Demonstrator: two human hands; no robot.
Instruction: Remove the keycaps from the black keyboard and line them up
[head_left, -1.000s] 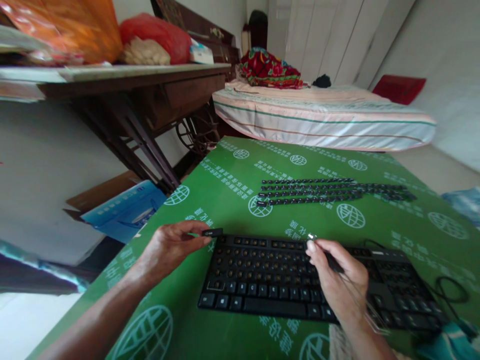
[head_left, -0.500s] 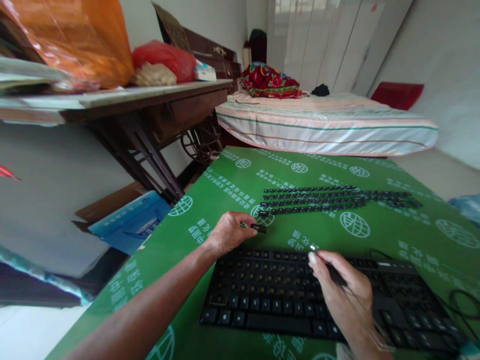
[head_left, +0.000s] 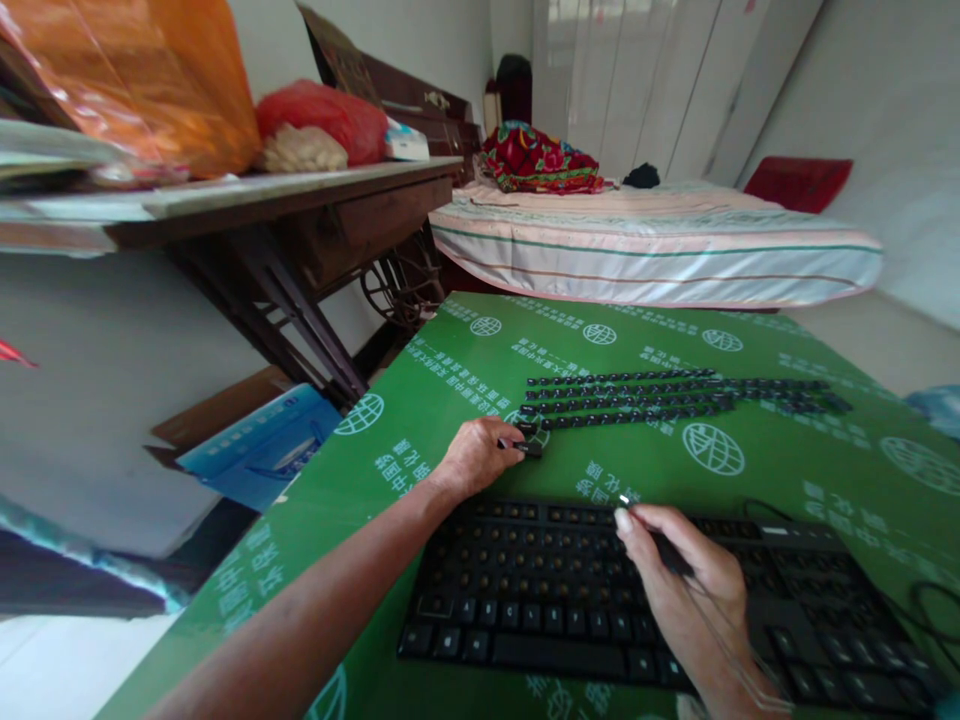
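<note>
A black keyboard lies across the front of the green board, with many key positions bare and its lowest rows still capped. My left hand is closed in a pinch on a wide black keycap, just short of the loose keycaps laid out in rows. Over the keyboard's right half, my right hand is closed around a slim dark-handled tool. Thin wire prongs trail from it toward the wrist, and a small shiny tip shows above the thumb. My palm covers part of the keyboard.
A green printed tabletop carries everything. The keyboard's cable curls at the right. To the left stands an old sewing-machine table with bags on it, above a blue box. A bed is behind.
My left hand has moved slightly forward and right with the wide keycap, closer to the rows. My right hand has stayed nearly in place with the tool.
</note>
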